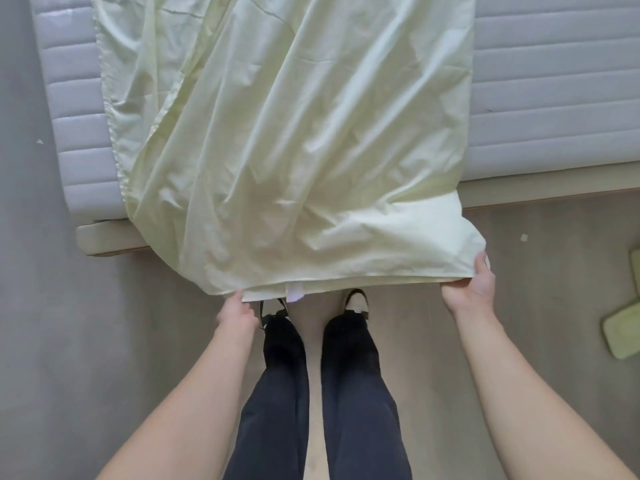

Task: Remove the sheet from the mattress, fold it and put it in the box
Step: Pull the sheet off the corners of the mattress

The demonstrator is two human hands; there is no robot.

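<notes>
Where the pale yellow sheet (294, 150) hangs off the mattress (554, 81), its near hem is pinched by the left hand (239, 315) and right hand (472, 289). Shoes (356, 301) are partly hidden beneath; green cloths (623, 327) are seen on the floor (69, 341) at right.

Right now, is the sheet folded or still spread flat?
Partly folded: the sheet lies doubled lengthwise on the mattress, layered edges showing at its near end.

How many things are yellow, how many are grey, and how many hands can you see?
Yellow: 1, the sheet
Grey: 1, the mattress
Green: 1, a cloth on the floor
Hands: 2, left hand and right hand, both holding the sheet's edge
Total: 5
</notes>
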